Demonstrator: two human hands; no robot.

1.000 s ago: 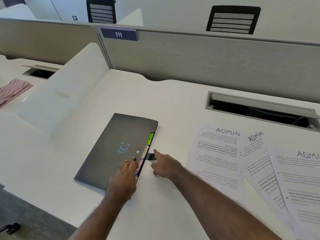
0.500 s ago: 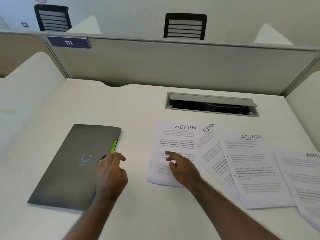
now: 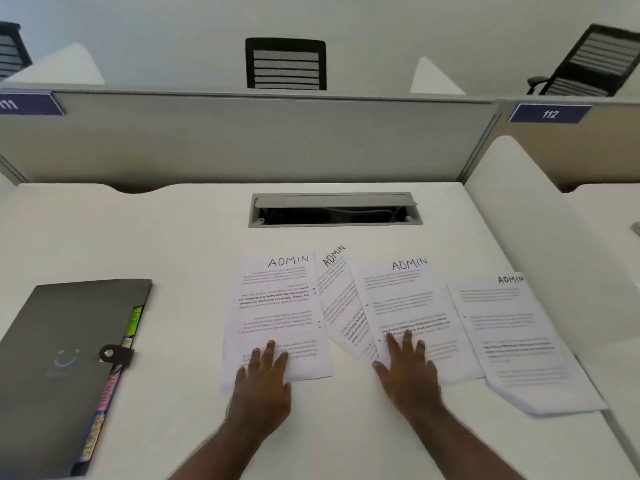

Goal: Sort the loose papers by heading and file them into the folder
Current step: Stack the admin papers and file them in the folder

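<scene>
My left hand (image 3: 260,382) lies flat, fingers straight and slightly apart, on the leftmost paper (image 3: 277,320) | my right hand (image 3: 408,372) flat, fingers spread, on the third paper (image 3: 408,306) | four ADMIN sheets fan mid-desk (image 3: 173,237) toward its right edge | closed grey folder (image 3: 62,368) at left edge.

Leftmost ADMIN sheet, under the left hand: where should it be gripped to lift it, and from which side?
Probably the near left corner of the leftmost ADMIN sheet, approached from the left. The left hand lies flat on its near edge. Its right edge lies over the tilted second sheet, whereas its left edge borders bare desk, so a thumb can slide under there without catching a neighbour.
</scene>
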